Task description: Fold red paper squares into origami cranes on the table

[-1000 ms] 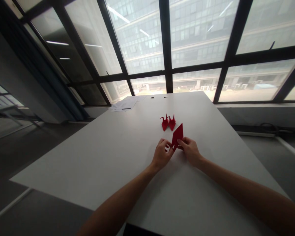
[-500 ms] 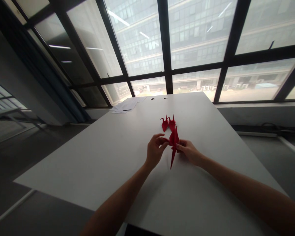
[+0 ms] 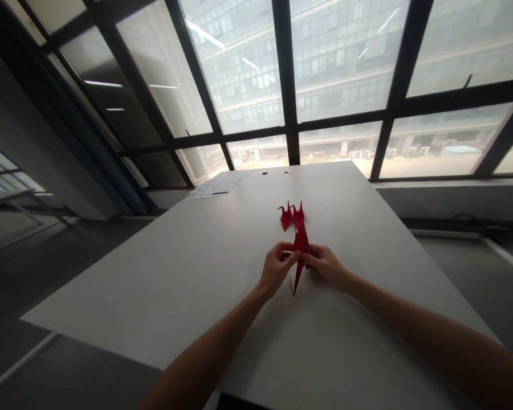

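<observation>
A partly folded red paper crane (image 3: 301,241) is held between my two hands, its long narrow point angled down toward me. My left hand (image 3: 277,264) pinches its left side near the middle, thumb on the paper. From the other side my right hand (image 3: 325,264) grips it with thumb and fingers; the fingertips behind the paper are partly hidden. Just beyond stand two finished red paper cranes, the left crane (image 3: 286,218) and the right crane (image 3: 298,216), side by side on the white table (image 3: 188,267).
White paper sheets (image 3: 218,183) lie at the table's far left corner with a dark pen (image 3: 219,193) on them. Windows (image 3: 239,74) rise behind the table. A dark object (image 3: 239,402) shows at the near edge, and a blue curtain (image 3: 81,131) hangs at left.
My left hand has shifted right, from a side point of the paper to its middle. The side point that stuck out left no longer shows. The right hand stays nearly in place.
</observation>
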`<state>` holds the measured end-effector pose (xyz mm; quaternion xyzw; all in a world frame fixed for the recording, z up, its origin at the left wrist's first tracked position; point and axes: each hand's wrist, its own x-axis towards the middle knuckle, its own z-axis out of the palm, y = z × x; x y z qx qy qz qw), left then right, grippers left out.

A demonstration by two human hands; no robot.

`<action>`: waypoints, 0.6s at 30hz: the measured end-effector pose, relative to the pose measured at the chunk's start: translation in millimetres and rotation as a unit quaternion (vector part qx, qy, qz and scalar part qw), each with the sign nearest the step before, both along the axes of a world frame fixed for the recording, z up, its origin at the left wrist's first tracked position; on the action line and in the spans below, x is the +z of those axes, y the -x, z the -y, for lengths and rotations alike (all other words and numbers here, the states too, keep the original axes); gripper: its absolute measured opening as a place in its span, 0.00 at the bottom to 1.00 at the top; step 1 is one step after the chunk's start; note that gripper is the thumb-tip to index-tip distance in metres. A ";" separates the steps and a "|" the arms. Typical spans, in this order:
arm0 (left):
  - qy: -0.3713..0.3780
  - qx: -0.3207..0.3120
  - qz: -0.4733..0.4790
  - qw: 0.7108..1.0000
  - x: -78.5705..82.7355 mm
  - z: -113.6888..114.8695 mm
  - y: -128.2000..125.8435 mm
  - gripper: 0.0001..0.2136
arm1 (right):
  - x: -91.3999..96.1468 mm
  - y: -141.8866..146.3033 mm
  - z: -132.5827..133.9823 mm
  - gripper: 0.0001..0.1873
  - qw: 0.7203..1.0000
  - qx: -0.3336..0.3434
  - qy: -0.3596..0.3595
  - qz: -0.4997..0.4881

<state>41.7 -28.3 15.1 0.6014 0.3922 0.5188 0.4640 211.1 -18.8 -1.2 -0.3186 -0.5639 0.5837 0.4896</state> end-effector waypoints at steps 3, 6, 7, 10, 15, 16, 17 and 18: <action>0.010 0.023 0.045 0.999 -1.4 0.4 0.4 0.19 | 1.3 1.2 2.3 0.19 1.000 -0.018 -0.011 0.018; 0.047 0.013 0.076 0.996 -2.8 0.0 0.9 0.24 | 3.1 3.2 4.6 0.20 0.999 -0.040 -0.009 0.025; 0.066 -0.011 0.078 0.995 -3.4 -0.2 1.2 0.23 | 3.3 3.9 5.0 0.20 0.999 -0.042 -0.006 0.022; 0.114 -0.067 0.070 0.989 -5.4 -1.0 2.6 0.19 | 2.3 5.6 4.9 0.19 0.999 -0.050 -0.004 0.007; 0.127 -0.046 0.089 0.987 -4.1 -0.3 3.9 0.17 | 0.3 7.4 4.7 0.16 0.996 -0.077 -0.031 -0.014; 0.130 -0.047 0.091 0.986 -3.0 0.0 4.0 0.17 | 0.6 7.7 5.0 0.16 0.996 -0.078 -0.038 -0.016; 0.134 -0.049 0.093 0.985 -1.7 0.2 4.0 0.18 | 1.0 8.0 5.2 0.16 0.996 -0.079 -0.043 -0.016; 0.139 -0.049 0.096 0.985 -0.6 0.2 4.1 0.18 | 1.4 8.1 5.4 0.16 0.995 -0.082 -0.046 -0.015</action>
